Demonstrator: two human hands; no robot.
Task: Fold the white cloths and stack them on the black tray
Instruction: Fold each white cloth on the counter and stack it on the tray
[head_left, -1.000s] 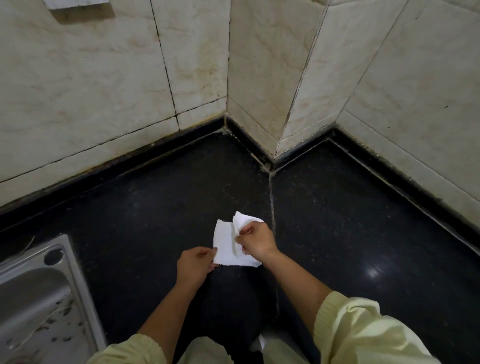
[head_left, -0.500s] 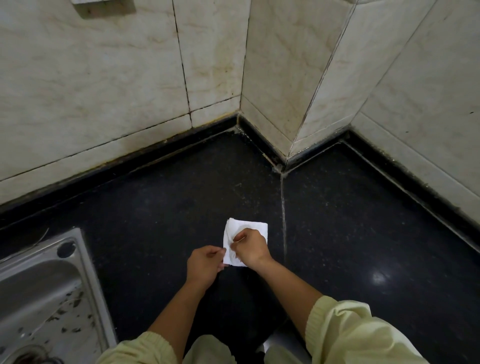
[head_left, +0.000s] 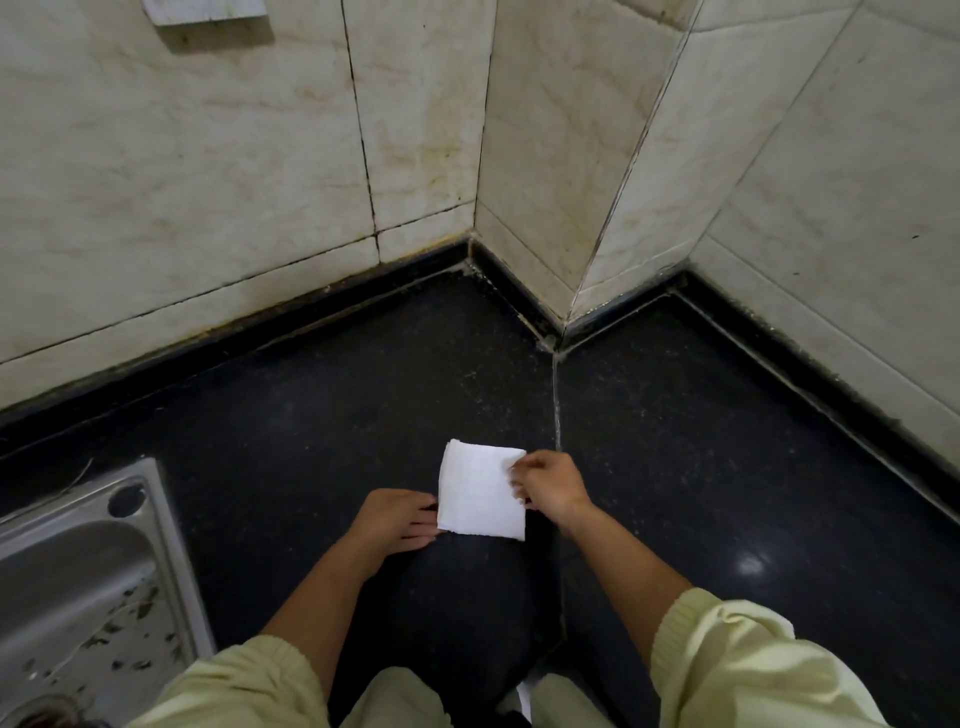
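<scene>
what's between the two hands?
Head view: the folded white cloth, flat on the black counter; left hand touches its left edge, right hand pinches its right edge.

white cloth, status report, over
Left hand flat, fingers touching the white cloth at its left edge. Right hand pinches the right edge. Cloth folded, flat on the black counter. Nothing in the way.
</scene>
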